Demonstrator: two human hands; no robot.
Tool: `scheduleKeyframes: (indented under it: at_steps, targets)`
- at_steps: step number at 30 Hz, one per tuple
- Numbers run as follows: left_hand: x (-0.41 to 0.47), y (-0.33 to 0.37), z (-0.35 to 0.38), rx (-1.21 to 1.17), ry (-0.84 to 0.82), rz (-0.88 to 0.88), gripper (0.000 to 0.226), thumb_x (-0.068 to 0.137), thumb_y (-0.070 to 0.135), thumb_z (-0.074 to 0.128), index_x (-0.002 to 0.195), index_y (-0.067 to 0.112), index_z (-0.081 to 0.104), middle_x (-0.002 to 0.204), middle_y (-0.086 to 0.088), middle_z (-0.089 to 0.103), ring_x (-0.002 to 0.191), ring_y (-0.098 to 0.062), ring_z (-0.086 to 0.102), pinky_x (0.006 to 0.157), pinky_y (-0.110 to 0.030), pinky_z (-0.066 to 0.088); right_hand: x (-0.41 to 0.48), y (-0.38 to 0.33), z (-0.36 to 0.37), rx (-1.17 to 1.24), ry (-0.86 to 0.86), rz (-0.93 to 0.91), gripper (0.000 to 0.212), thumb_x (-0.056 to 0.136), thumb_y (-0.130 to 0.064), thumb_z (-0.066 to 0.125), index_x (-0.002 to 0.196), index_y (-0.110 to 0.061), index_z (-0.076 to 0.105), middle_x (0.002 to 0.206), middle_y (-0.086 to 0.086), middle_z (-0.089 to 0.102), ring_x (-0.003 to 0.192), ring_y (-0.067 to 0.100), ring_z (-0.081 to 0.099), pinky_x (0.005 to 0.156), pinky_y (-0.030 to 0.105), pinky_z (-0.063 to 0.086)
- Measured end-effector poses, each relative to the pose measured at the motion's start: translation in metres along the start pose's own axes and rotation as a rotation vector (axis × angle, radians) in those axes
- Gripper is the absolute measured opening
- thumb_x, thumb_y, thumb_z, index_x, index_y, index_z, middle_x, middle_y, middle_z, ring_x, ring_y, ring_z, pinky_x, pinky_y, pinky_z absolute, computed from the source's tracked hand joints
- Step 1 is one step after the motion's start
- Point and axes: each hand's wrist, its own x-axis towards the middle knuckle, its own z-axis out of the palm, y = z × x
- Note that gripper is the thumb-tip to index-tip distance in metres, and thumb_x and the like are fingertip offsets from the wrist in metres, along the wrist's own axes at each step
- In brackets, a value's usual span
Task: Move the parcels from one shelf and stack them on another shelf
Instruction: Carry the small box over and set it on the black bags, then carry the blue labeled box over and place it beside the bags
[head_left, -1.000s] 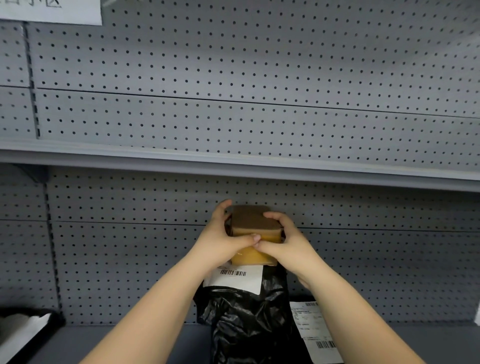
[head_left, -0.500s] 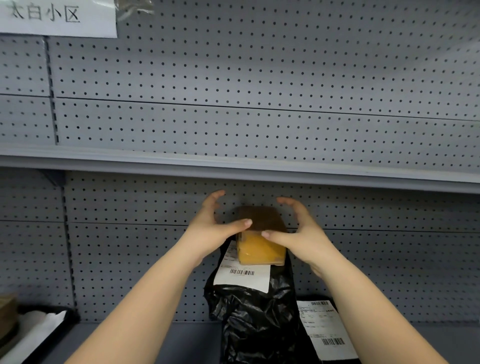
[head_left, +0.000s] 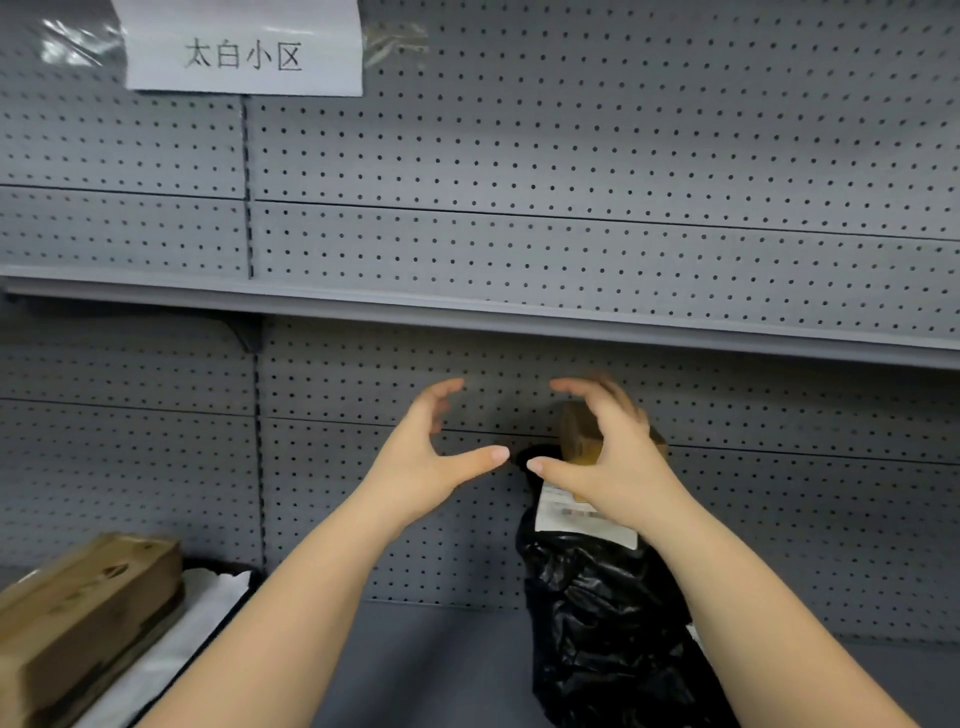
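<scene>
A small brown taped parcel (head_left: 579, 434) rests on top of a black plastic-wrapped parcel (head_left: 597, 618) that stands on the lower grey shelf (head_left: 441, 670) against the pegboard. The black parcel carries a white shipping label (head_left: 571, 517). My right hand (head_left: 605, 457) hovers in front of the small parcel with fingers spread, hiding most of it and holding nothing. My left hand (head_left: 431, 457) is open to the left of it, in front of the pegboard, thumb pointing right.
A cardboard box (head_left: 78, 613) lies at the lower left on a white parcel (head_left: 171, 644). The upper shelf edge (head_left: 467, 312) runs across above my hands. A paper sign (head_left: 244, 49) is taped to the pegboard at top left.
Both hands have let go of the small brown parcel and opened. My view has shifted left, so the parcels now sit to the right and the cardboard box has come into view.
</scene>
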Motion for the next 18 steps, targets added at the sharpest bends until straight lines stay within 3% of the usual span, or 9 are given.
scheduleKeyframes:
  at_steps: [6,13,18]
  targets:
    - [-0.043,-0.024,-0.084,0.042,0.029,-0.024,0.087,0.068,0.043,0.084,0.140,0.048,0.034,0.151,0.012,0.034,0.135,-0.007,0.036,0.096,-0.028,0.035,-0.014,-0.057,0.065,0.118,-0.064,-0.035,0.070,0.076,-0.036,0.082,0.135,-0.043,0.043,0.149,-0.013,0.034,0.141,0.012,0.024,0.112,0.033,0.028]
    - [-0.103,-0.059,-0.210,0.092,0.118,-0.072,0.087,0.068,0.044,0.084,0.140,0.047,0.035,0.151,0.012,0.036,0.137,-0.008,0.036,0.107,-0.035,0.037,-0.037,-0.145,0.176,0.259,-0.148,-0.051,0.071,0.076,-0.033,0.082,0.126,-0.059,0.037,0.160,-0.017,0.018,0.148,0.010,0.016,0.120,0.038,0.023]
    - [-0.138,-0.086,-0.298,0.127,0.211,-0.110,0.081,0.069,0.042,0.084,0.136,0.050,0.039,0.146,0.014,0.040,0.133,-0.007,0.039,0.105,-0.037,0.040,-0.045,-0.204,0.250,0.352,-0.189,-0.077,0.072,0.077,-0.034,0.081,0.119,-0.067,0.032,0.156,-0.022,0.021,0.144,0.006,0.023,0.118,0.045,0.031]
